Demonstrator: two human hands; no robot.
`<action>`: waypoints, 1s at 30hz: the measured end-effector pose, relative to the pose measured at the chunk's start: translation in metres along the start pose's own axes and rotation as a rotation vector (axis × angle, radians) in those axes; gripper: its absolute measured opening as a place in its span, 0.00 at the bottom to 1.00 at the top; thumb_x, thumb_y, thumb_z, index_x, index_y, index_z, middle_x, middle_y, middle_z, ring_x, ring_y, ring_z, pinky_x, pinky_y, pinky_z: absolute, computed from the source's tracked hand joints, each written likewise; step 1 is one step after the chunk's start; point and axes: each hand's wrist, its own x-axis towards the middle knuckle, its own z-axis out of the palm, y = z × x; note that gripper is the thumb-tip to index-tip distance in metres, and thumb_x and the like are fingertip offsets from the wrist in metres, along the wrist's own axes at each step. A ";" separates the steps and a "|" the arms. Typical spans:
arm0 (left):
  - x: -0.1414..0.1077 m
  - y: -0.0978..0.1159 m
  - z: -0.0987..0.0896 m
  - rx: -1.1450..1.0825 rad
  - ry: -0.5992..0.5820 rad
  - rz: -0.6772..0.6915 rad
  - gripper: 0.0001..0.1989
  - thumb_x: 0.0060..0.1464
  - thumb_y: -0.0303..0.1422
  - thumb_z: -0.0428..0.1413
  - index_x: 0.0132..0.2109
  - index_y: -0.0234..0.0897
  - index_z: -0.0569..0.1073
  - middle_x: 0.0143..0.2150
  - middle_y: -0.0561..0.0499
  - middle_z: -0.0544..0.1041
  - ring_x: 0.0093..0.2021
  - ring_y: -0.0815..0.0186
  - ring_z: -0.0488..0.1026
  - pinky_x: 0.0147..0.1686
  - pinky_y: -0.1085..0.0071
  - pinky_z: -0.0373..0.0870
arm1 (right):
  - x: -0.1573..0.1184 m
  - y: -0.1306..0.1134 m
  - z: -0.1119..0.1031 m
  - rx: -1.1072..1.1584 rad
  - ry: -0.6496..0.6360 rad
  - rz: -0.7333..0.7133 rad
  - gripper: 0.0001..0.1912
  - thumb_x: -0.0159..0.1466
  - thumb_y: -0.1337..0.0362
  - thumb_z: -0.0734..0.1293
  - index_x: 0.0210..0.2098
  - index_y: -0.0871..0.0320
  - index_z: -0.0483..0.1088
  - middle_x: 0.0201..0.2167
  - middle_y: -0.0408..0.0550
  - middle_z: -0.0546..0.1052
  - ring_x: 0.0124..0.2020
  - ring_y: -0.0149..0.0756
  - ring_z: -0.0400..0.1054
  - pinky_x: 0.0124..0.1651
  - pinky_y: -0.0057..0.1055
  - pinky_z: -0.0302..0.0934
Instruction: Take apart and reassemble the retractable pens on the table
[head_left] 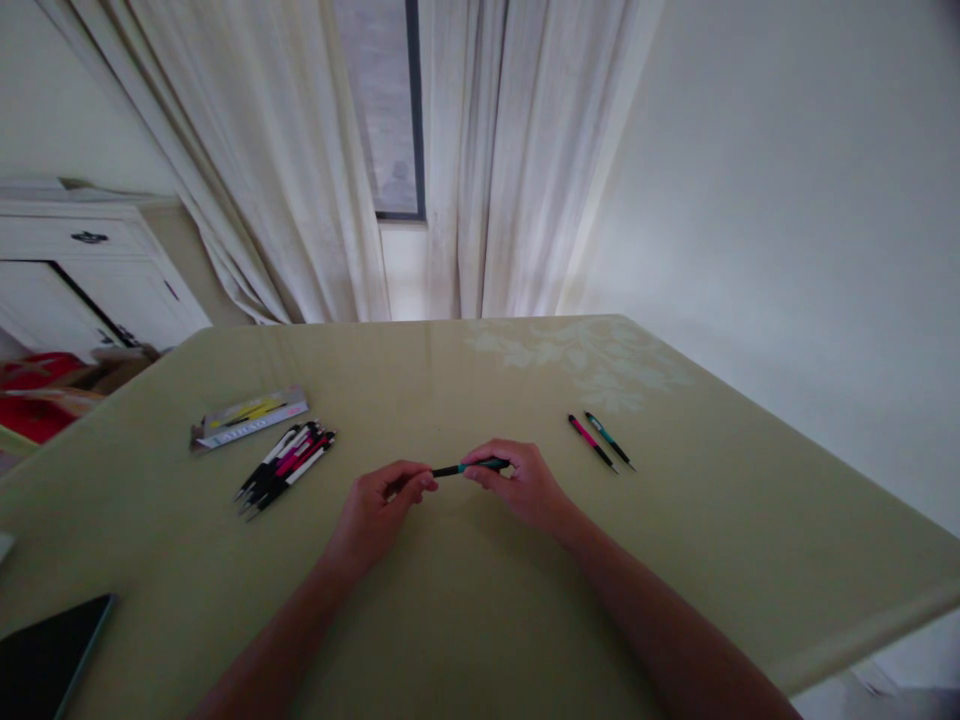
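Observation:
Between my two hands, above the middle of the table, a green and black pen (450, 470) lies roughly level. My left hand (381, 503) pinches its left end between thumb and fingers. The other end is gripped by my right hand (521, 482), with a dark part of the barrel showing past the fingertips. To the right, a pink and black pen (592, 442) and a teal and black pen (609, 440) lie side by side on the table. A pile of several pens (289, 465), with white, pink and black barrels, sits to the left.
Behind the pile lies a clear-and-white pen box (251, 418) with yellow print. A dark flat device (52, 655) rests at the table's near left corner. The pale green table (450, 370) stands before curtains (285, 180), with a white cabinet (82, 240) at the left.

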 end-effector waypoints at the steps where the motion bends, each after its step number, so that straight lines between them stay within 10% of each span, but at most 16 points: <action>1: 0.000 0.001 0.000 0.007 0.014 0.013 0.14 0.59 0.45 0.61 0.41 0.40 0.84 0.32 0.49 0.84 0.30 0.64 0.77 0.31 0.72 0.73 | 0.000 0.000 0.000 0.015 -0.008 0.011 0.09 0.64 0.56 0.74 0.40 0.54 0.82 0.33 0.46 0.83 0.33 0.36 0.75 0.36 0.30 0.65; 11: -0.008 0.013 0.006 0.054 0.143 0.177 0.09 0.58 0.39 0.64 0.43 0.41 0.83 0.36 0.51 0.85 0.34 0.64 0.80 0.36 0.71 0.76 | -0.002 -0.005 0.001 0.455 0.029 0.200 0.16 0.57 0.54 0.78 0.38 0.57 0.76 0.27 0.44 0.80 0.27 0.34 0.74 0.33 0.30 0.68; 30: -0.006 0.014 0.011 0.195 0.161 0.351 0.04 0.61 0.34 0.63 0.42 0.41 0.81 0.35 0.51 0.82 0.35 0.64 0.78 0.37 0.69 0.75 | 0.000 -0.001 0.001 0.559 -0.010 0.178 0.16 0.59 0.55 0.78 0.41 0.55 0.74 0.28 0.44 0.80 0.28 0.33 0.72 0.33 0.30 0.66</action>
